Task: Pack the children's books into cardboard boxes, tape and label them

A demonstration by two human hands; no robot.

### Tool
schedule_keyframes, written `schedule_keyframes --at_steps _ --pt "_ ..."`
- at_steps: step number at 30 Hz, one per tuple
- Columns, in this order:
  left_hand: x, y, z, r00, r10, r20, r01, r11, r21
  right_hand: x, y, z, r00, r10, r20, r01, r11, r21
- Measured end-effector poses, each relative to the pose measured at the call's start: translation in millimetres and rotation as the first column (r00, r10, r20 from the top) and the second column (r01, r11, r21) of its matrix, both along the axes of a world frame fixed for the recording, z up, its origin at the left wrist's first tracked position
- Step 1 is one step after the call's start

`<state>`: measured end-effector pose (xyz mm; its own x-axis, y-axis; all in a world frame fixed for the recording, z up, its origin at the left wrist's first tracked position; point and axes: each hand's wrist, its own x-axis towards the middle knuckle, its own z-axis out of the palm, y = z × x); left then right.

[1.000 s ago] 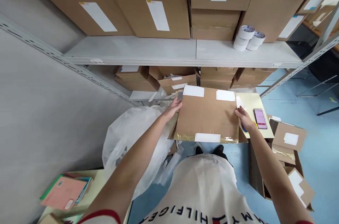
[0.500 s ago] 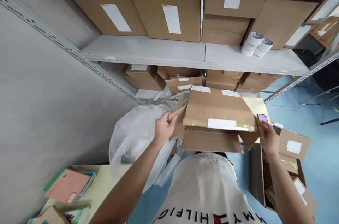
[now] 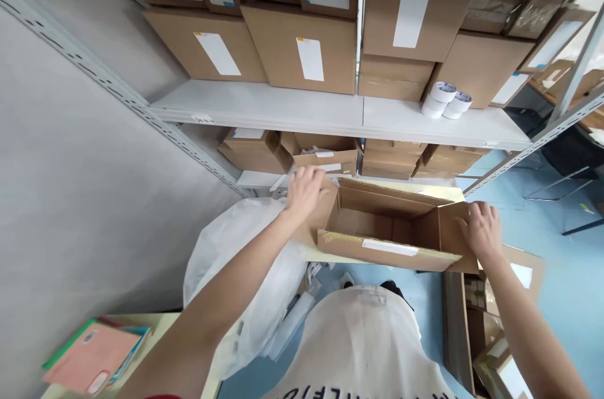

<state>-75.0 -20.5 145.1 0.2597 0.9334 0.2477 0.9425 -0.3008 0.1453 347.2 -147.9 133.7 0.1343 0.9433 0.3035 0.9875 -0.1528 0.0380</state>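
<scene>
An open cardboard box (image 3: 391, 250) stands before me on a pale yellow table, its flaps spread and its inside bare. My left hand (image 3: 306, 192) is curled over the left end flap, fingers pointing away from me. At the opposite end, my right hand (image 3: 482, 230) grips the right end flap, thumb on the inner face. A white label and torn tape run along the near flap. Parts of the left fingers are hidden behind the cardboard.
Metal shelving (image 3: 283, 106) with labelled cartons rises behind the table. White tape rolls (image 3: 443, 100) stand on its shelf. A translucent plastic bag (image 3: 250, 260) hangs at left. Notebooks (image 3: 94, 355) lie lower left. A large carton (image 3: 455, 330) holding smaller boxes sits on the floor at right.
The box was tilted, held up by its side flaps with its opening towards me; now it is set down on the table, opening upward. Both hands have shifted their hold on the flaps.
</scene>
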Motion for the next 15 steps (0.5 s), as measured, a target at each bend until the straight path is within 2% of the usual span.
schedule_keyframes --at_steps 2,3,5,7,9,10,12,15 --pt "1.0 -9.9 3.6 0.975 -0.168 -0.147 0.16 0.985 -0.067 -8.5 -15.9 6.3 0.994 0.096 0.049 -0.082 0.97 -0.23" --pt "0.8 -13.6 2.8 0.957 -0.203 -0.206 0.185 0.978 -0.101 -12.5 -22.4 7.0 0.995 0.096 0.032 -0.078 0.929 -0.361" --pt "-1.9 -20.2 -4.6 0.942 -0.186 -0.279 0.144 0.976 -0.163 -19.2 -32.7 1.2 0.999 0.018 -0.036 -0.035 0.819 -0.573" --pt "-7.2 -28.1 -19.0 0.955 -0.166 -0.245 0.091 0.952 -0.292 -23.6 -40.3 -13.9 0.989 -0.081 -0.127 -0.032 0.712 -0.702" --pt "-13.2 -39.2 -37.3 0.975 -0.189 -0.119 0.113 0.876 -0.468 -26.2 -46.2 -34.9 0.964 -0.135 -0.23 -0.089 0.652 -0.753" --pt "-15.5 -45.8 -46.7 0.979 -0.197 -0.05 0.14 0.832 -0.537 -27.0 -48.6 -45.9 0.95 -0.151 -0.275 -0.117 0.641 -0.758" --pt "-17.6 -59.4 -64.0 0.979 -0.201 0.045 0.186 0.773 -0.606 -28.1 -51.8 -64.4 0.926 -0.167 -0.339 -0.151 0.659 -0.737" --pt "-13.8 -74.0 -81.2 0.977 -0.185 0.11 0.212 0.742 -0.636 -28.9 -50.4 -72.5 0.925 -0.146 -0.35 -0.145 0.717 -0.682"
